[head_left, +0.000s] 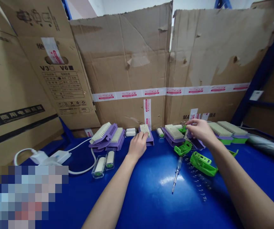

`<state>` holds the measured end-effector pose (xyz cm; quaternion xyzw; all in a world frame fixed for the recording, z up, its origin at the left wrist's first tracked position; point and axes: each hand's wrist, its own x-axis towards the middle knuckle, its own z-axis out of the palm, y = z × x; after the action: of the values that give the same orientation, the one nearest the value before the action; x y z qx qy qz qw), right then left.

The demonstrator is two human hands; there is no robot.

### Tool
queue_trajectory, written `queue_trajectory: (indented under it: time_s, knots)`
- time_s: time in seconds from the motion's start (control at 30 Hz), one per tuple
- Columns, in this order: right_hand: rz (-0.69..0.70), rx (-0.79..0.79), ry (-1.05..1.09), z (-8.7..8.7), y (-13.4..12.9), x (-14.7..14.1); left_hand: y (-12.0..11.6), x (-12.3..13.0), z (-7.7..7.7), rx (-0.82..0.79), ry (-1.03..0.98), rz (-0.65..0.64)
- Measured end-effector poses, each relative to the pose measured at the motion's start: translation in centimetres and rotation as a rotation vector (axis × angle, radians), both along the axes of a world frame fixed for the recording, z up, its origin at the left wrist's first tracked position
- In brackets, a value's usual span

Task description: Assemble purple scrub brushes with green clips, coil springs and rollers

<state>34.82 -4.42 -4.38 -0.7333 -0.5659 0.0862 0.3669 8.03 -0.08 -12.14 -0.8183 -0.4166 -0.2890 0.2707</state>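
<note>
on the carton panel [73, 52] to my left i read "v3" beside an empty box and "v6" beside a filled one. under them is a printed table [64, 84] with small tick boxes (its lines are too fine for me), then a row of handling symbols [71, 103], the recycling arrows among them. a black banner [19, 116] lower down carries "商用电" and further characters that i can't make out surely. on the back cardboard [213, 57], "ma" and "na" show either side of white tape patches [194, 114]. red print on the long white tape [159, 92] is too small.
</note>
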Motion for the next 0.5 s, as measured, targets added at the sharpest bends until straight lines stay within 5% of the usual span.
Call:
queue_trajectory:
  time_s: [0.5]
  knots:
    - [0.176, -0.266, -0.694, -0.1, -1.5, -4.3, -0.2, 0.0, 0.2, 0.031, 0.008, 0.010]
